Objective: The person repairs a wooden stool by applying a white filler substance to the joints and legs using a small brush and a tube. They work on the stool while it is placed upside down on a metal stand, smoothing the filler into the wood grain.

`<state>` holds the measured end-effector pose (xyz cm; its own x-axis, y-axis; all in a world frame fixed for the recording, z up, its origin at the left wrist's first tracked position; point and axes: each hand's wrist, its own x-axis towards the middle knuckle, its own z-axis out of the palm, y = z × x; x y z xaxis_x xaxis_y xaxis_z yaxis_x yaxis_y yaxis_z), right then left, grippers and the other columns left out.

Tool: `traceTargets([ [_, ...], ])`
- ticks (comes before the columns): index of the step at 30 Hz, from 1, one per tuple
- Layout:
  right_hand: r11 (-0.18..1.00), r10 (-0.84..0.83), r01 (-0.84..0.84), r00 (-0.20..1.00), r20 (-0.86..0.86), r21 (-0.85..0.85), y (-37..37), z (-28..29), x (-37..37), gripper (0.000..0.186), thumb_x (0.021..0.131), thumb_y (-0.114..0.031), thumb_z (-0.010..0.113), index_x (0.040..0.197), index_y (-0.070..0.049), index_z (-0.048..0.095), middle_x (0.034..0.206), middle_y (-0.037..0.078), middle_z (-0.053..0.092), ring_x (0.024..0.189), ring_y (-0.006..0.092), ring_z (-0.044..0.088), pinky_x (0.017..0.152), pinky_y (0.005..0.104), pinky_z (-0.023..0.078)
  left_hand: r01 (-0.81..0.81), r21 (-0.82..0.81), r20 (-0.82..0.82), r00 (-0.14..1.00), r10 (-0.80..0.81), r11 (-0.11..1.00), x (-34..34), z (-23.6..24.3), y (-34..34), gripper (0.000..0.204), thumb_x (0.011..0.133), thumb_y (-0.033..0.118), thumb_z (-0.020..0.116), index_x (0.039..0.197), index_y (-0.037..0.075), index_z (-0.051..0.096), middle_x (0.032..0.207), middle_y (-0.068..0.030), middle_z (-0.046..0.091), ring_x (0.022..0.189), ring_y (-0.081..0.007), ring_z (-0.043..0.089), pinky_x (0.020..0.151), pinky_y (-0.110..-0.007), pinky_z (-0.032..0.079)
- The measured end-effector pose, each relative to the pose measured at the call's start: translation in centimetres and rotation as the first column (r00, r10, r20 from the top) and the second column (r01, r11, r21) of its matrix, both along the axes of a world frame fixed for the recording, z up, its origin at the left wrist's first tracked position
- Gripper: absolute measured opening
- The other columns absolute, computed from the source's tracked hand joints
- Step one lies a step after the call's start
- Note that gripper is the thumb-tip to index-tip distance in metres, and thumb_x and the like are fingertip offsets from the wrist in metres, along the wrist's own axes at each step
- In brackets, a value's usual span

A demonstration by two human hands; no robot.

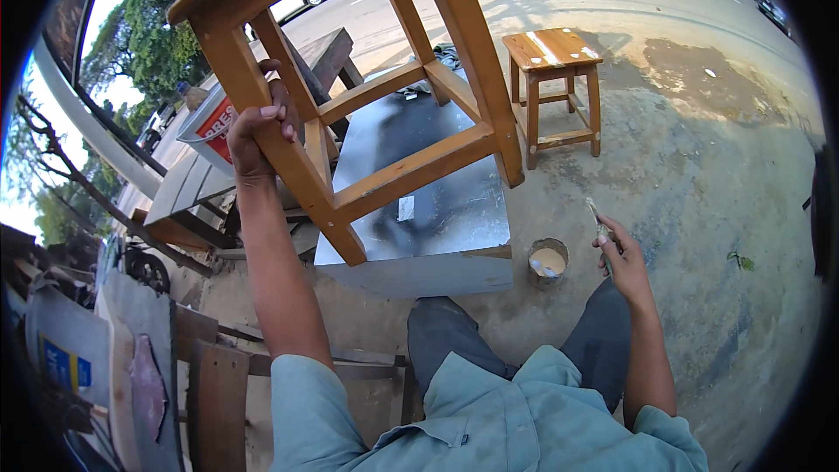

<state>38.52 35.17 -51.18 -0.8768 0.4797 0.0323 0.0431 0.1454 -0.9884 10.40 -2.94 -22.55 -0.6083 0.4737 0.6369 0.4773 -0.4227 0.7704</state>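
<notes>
left hand (255,129) curled round tilted wooden stool (415,171); right hand (622,255) pinching paintbrush (600,224) near tub of cream liquid (549,244) (apparently between coating strokes); next stroke would need stool steady.

The left hand (253,137) grips (raised higher), while the right hand (623,257) pinches.

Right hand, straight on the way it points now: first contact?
Likely the small wooden stool ahead, provided the right hand is low enough; depth is unclear in this single view.
</notes>
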Motion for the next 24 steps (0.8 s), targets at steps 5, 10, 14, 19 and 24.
traceTargets([
  [5,1.0,-0.001,0.001,1.0,-0.016,-0.02,-1.4,1.3,0.2,0.043,0.1,-0.021,0.056,0.143,-0.014,0.052,0.093,0.002,0.063,0.067,0.0064,0.054,0.053,0.0225,0.045,0.112,0.013,0.018,0.993,-0.112,0.994,-2.4,-0.7,-0.5,0.058,0.082,0.023,0.06,0.128,-0.008,0.041,0.07,-0.0056,0.045,0.049,-0.0132,0.047,0.045,-0.024,0.046],
  [10,0.998,-0.001,0.008,0.994,-0.109,0.065,-3.8,4.7,-0.6,0.043,0.101,-0.022,0.057,0.142,-0.013,0.053,0.096,0.003,0.064,0.068,0.0058,0.052,0.057,0.0218,0.045,0.095,0.076,0.014,0.995,-0.097,0.993,-5.3,-1.0,-1.6,0.05,0.097,0.037,0.054,0.12,-0.007,0.048,0.066,-0.0047,0.044,0.046,-0.0129,0.045,0.042,-0.024,0.043],
  [14,0.993,0.023,-0.009,0.993,-0.116,0.119,-5.2,6.5,-2.0,0.041,0.1,-0.021,0.059,0.14,-0.011,0.055,0.101,0.003,0.064,0.069,0.0065,0.051,0.061,0.0227,0.044,0.124,0.023,0.035,0.992,-0.125,0.992,-7.1,-0.6,-4.6,0.052,0.1,0.042,0.051,0.12,-0.006,0.049,0.066,-0.0046,0.044,0.048,-0.0134,0.045,0.045,-0.024,0.043],
  [19,0.954,0.024,0.039,0.979,-0.203,0.296,-6.1,7.5,-4.4,0.039,0.1,-0.015,0.059,0.138,-0.009,0.057,0.104,0.003,0.063,0.069,0.0069,0.05,0.062,0.0234,0.045,-0.125,-0.055,0.089,0.988,0.129,0.991,-5.4,-0.1,-4.1,0.055,0.097,0.051,0.055,0.114,-0.002,0.053,0.067,-0.0036,0.047,0.054,-0.0123,0.049,0.052,-0.024,0.044],
  [24,0.803,0.089,0.152,0.925,-0.369,0.576,-6.1,6.2,-7.3,0.039,0.096,-0.011,0.062,0.135,-0.008,0.058,0.108,0.015,0.064,0.086,0.0264,0.063,0.075,0.0333,0.05,-0.229,-0.019,0.094,0.969,0.23,0.973,-6.7,-1.6,-4.9,0.053,0.094,0.054,0.062,0.107,0.003,0.053,0.069,-0.0038,0.051,0.056,-0.0119,0.051,0.053,-0.024,0.044],
])
